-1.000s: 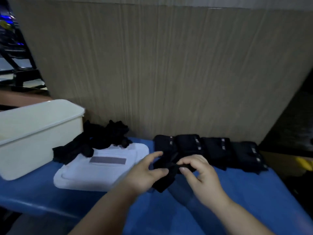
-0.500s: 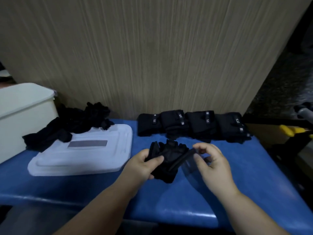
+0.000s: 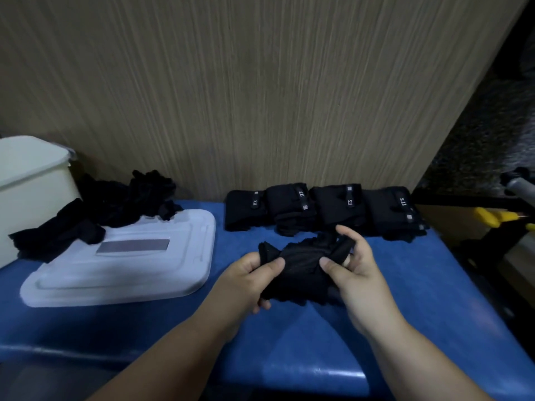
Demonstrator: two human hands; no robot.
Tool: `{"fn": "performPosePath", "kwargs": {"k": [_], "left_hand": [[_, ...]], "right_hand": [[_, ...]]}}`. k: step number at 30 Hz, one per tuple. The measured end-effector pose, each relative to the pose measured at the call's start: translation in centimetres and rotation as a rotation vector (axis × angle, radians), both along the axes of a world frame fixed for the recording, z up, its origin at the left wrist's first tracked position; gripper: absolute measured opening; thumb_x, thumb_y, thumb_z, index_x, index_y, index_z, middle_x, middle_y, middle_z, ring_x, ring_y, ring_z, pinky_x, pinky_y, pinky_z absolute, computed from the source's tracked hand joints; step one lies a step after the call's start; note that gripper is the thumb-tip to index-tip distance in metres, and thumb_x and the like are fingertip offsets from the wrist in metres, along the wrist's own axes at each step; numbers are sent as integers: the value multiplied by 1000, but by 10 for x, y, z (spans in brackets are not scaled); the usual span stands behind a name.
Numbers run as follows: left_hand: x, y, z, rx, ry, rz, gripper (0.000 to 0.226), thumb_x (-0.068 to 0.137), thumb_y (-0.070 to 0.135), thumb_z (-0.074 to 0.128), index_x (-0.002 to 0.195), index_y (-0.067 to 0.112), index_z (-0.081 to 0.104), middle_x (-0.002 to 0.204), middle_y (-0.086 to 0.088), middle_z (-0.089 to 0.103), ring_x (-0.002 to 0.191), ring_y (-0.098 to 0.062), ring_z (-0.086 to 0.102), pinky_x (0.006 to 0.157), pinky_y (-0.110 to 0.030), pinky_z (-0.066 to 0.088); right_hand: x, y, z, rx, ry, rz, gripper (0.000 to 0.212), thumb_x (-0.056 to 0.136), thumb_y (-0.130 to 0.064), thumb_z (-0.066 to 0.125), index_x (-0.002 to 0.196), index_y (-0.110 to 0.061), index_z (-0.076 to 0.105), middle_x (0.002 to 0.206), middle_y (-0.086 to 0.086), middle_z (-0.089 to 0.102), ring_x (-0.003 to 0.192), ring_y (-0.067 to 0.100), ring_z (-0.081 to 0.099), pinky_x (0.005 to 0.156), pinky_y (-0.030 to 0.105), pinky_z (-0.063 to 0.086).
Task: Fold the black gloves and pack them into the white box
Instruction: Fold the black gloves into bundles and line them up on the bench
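L fingers, R fingers pinch glove mid-fold; 4 folded gloves at tabletop's back edge; loose pile, all packing left.

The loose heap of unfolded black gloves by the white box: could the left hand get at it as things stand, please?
Probably not yet: the left hand grips the black glove that the right hand also holds. Once freed, its way looks clear; nothing covers the heap on the white plastic lid's edge.
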State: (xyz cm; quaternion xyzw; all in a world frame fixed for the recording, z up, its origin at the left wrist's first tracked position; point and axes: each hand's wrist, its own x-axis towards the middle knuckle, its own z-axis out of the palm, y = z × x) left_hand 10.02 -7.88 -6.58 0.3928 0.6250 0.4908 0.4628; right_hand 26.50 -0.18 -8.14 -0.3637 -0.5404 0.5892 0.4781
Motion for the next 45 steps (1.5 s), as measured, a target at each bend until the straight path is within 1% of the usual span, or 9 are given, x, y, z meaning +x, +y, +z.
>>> {"fn": "performPosePath", "kwargs": {"k": [3,6,11,16,20,24,31,37,45], "left_hand": [[-3,1,-2,-2,-46,-37,28,90,36,60,93,8,63,65,1,59,57,-12,51,51,-23,38],[-6,2,0,73,-99,-106,12,80,34,68,80,23,65,67,4,58,63,-11,52,63,-27,42],[-6,-2,2,132,-24,-279,33,66,21,74,97,23,65,103,-2,68,79,-13,61,78,-32,50],[0,1,-5,157,6,-188,24,71,20,77,90,12,64,87,-8,72,77,-14,65,73,-29,48],[-1,4,-1,163,27,-106,9,84,5,68,88,11,61,74,1,68,64,-6,59,63,-20,45],[-2,7,-1,164,72,-55,12,87,7,64,85,18,60,67,11,64,54,-8,48,56,-19,41],[2,7,3,229,25,-2,9,91,-3,54,94,6,56,67,3,60,50,-4,50,50,-16,42],[6,7,0,195,7,58,12,90,1,60,96,11,58,84,-5,61,60,-4,60,59,-17,51],[2,10,-6,145,20,34,28,81,-5,67,93,16,51,86,-7,61,68,-7,65,65,-14,50]], "right_hand": [[0,3,-1,-37,-2,-8,52,91,8,53,118,-36,50,77,4,67,76,17,64,76,34,54],[1,7,0,-71,14,-39,46,92,6,52,118,-33,51,77,10,61,76,21,61,77,38,51],[3,10,0,-101,67,-72,41,93,1,53,122,-27,50,87,20,60,84,29,61,85,45,51],[5,8,-3,-38,47,-129,28,93,-14,59,112,-33,50,73,-8,59,72,11,59,71,32,51],[11,7,1,-8,69,5,28,90,6,48,95,-21,52,78,-2,58,65,13,50,58,24,41],[14,7,-2,107,-100,161,35,66,0,47,74,-30,62,74,-1,54,69,20,44,61,26,36],[15,1,-2,261,-374,330,41,69,-15,70,101,-39,67,99,-5,65,92,11,63,79,22,49],[13,2,-1,441,-511,274,19,66,-19,74,78,-31,65,90,-12,61,84,7,60,74,15,43],[16,4,-7,547,-684,233,37,73,-5,76,75,-36,56,90,-20,59,86,4,57,72,9,40]]}}
